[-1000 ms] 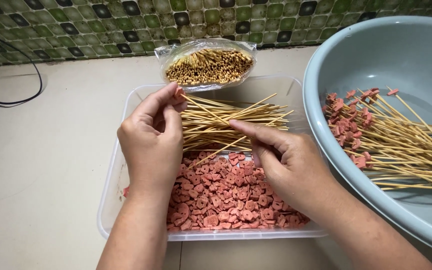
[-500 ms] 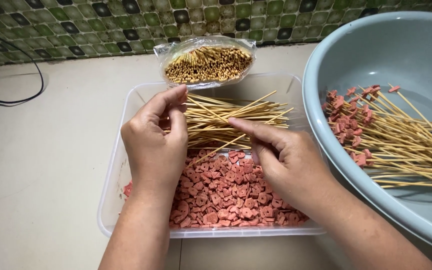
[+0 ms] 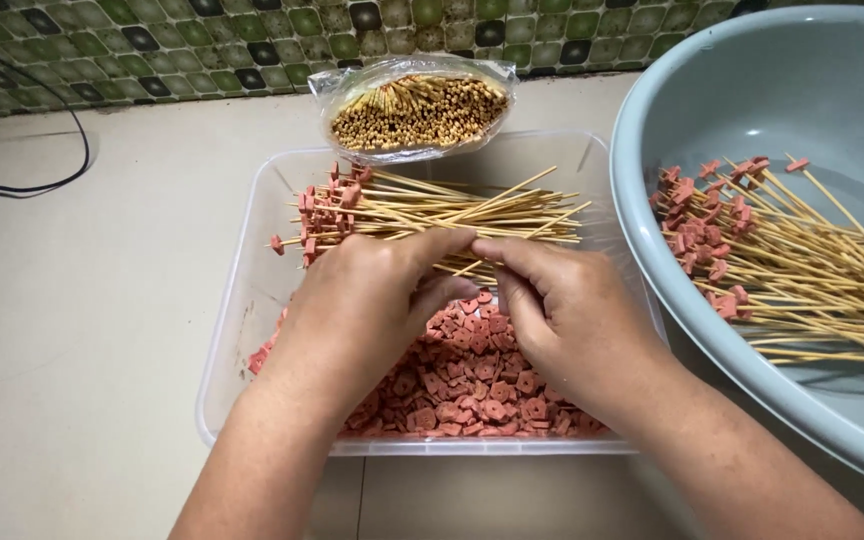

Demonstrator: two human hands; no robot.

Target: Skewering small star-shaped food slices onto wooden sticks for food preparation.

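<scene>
Head view: a grey-blue basin (image 3: 652, 130) at right holds finished skewers; a clear plastic tub (image 3: 242, 290) holds pink meat pieces (image 3: 472, 390) and a skewer pile (image 3: 432, 210). Over it, left hand (image 3: 362, 310) and right hand (image 3: 567, 310) meet fingertip to fingertip, seemingly pinching one piece onto a stick. Judged step: threading; next calls for a steady push along the stick.
</scene>
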